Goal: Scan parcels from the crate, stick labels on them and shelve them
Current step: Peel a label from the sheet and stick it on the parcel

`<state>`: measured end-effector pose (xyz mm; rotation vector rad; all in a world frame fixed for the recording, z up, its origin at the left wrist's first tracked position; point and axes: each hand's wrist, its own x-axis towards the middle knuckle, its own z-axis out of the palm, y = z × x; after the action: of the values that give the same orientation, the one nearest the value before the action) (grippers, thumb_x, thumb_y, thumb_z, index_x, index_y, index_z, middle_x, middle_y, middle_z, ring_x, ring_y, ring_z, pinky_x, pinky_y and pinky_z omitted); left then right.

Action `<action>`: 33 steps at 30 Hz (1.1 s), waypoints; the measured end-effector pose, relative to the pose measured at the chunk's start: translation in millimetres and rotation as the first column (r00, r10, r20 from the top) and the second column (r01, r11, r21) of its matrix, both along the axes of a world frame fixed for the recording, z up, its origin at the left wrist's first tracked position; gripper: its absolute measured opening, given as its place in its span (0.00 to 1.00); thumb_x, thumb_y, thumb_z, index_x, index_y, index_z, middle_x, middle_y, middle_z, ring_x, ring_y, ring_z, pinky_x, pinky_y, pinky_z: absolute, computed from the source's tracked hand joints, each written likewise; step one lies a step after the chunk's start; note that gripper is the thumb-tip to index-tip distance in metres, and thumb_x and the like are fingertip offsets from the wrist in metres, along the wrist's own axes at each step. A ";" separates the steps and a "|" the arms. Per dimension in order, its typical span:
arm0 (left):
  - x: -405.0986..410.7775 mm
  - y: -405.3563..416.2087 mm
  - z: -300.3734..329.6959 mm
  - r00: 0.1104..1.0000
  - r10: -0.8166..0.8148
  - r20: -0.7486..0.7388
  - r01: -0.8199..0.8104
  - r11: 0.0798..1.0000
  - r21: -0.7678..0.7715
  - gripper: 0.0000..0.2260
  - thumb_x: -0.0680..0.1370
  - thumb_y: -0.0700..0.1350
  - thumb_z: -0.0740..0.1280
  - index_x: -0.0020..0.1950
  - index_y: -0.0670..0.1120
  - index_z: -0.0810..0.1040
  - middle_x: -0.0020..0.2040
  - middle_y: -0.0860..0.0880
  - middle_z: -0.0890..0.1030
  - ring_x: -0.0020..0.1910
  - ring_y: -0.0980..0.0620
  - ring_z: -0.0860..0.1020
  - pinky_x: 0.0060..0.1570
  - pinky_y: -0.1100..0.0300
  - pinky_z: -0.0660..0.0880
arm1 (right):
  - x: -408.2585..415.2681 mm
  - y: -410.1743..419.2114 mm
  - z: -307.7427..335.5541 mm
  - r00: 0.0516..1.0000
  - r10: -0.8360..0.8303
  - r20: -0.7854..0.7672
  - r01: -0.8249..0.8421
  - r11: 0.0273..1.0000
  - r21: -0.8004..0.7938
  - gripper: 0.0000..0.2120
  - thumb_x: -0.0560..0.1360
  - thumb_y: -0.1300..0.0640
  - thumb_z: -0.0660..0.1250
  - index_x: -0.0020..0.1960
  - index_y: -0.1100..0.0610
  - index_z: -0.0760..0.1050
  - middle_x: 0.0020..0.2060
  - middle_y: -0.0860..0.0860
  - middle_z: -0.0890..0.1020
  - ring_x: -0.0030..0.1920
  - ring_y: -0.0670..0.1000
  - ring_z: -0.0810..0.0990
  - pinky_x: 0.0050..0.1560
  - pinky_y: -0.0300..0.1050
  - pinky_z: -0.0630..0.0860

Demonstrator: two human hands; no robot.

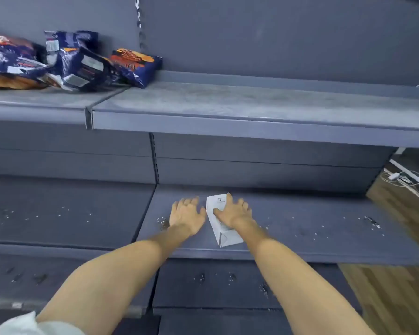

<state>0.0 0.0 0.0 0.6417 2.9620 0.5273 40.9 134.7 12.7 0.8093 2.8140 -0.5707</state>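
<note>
Grey metal shelving fills my view, with the upper shelf [252, 102] carrying a heap of blue and orange snack bags [78, 66] up at ten o'clock and the lower shelf [312, 228] lying under both my arms. On that lower shelf, at about six o'clock, a white parcel [221, 232] lies flat, long side running away from me. My right hand [232, 212] rests on top of it with fingers spread and loosely bent, while my left hand [186, 216], just beside the parcel at its nine o'clock, presses flat on the shelf with fingers splayed, holding nothing.
</note>
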 end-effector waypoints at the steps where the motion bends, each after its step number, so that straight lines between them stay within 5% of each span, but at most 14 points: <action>1: -0.7 -1.4 -1.6 1.000 0.012 -0.002 -0.013 1.000 -0.022 0.24 0.82 0.51 0.52 0.77 0.46 0.59 0.75 0.45 0.64 0.76 0.46 0.58 0.74 0.54 0.51 | -2.1 -0.1 -5.0 1.000 -0.007 0.030 0.007 1.000 0.021 0.39 0.76 0.36 0.57 0.78 0.51 0.45 0.75 0.62 0.54 0.73 0.62 0.56 0.73 0.56 0.55; 8: 2.2 -11.0 -29.5 0.997 0.083 0.008 -0.082 0.995 -0.062 0.23 0.82 0.51 0.53 0.76 0.45 0.61 0.73 0.45 0.67 0.74 0.46 0.60 0.74 0.52 0.52 | -2.3 -0.3 -37.0 0.998 -0.036 0.053 0.035 0.999 0.017 0.42 0.73 0.36 0.62 0.76 0.54 0.48 0.68 0.62 0.63 0.67 0.61 0.65 0.67 0.53 0.62; 18: 17.7 -55.9 -35.1 0.948 0.312 -0.066 -0.306 0.948 0.090 0.24 0.81 0.49 0.56 0.76 0.43 0.62 0.72 0.44 0.69 0.72 0.45 0.63 0.72 0.54 0.54 | -22.4 -47.8 -9.8 0.977 0.036 -0.211 -0.036 0.999 0.004 0.35 0.70 0.43 0.67 0.70 0.56 0.58 0.60 0.60 0.68 0.59 0.61 0.69 0.58 0.51 0.64; 25: 55.6 -173.6 -42.9 0.793 0.605 -0.072 -0.597 0.795 0.111 0.24 0.82 0.50 0.55 0.76 0.43 0.61 0.73 0.45 0.67 0.73 0.45 0.62 0.72 0.54 0.55 | -32.9 -166.2 0.5 0.908 0.277 -0.313 -0.317 0.945 -0.084 0.34 0.69 0.45 0.67 0.70 0.55 0.58 0.60 0.59 0.68 0.58 0.61 0.69 0.58 0.52 0.66; 33: 142.2 -293.3 -71.4 0.532 0.846 -0.028 -0.843 0.533 0.074 0.23 0.82 0.49 0.54 0.76 0.43 0.61 0.72 0.45 0.68 0.72 0.46 0.63 0.71 0.54 0.57 | 13.0 -309.5 -19.8 0.747 0.568 -0.345 -0.638 0.758 -0.136 0.36 0.69 0.43 0.68 0.71 0.54 0.58 0.59 0.60 0.69 0.59 0.62 0.69 0.59 0.55 0.69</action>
<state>142.2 -293.3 -71.4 -0.9197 3.1291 0.6134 53.9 -174.9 -7.1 -0.2844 2.9117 -0.9395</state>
